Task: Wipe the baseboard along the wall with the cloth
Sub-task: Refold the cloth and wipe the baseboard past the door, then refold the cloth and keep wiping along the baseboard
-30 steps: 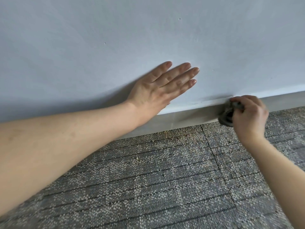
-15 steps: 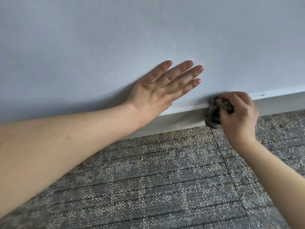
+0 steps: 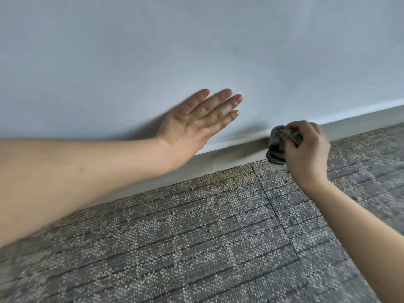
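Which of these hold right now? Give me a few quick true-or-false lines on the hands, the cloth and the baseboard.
1. The right hand grips a bunched grey cloth. True.
2. The left hand lies flat on the wall, fingers straight. True.
3. Crumbs lie on the carpet just below the baseboard. True.
4. The cloth lies loose on the carpet. False: it is in the right hand, held against the baseboard.
5. The left hand holds a spray bottle. False: it holds nothing.
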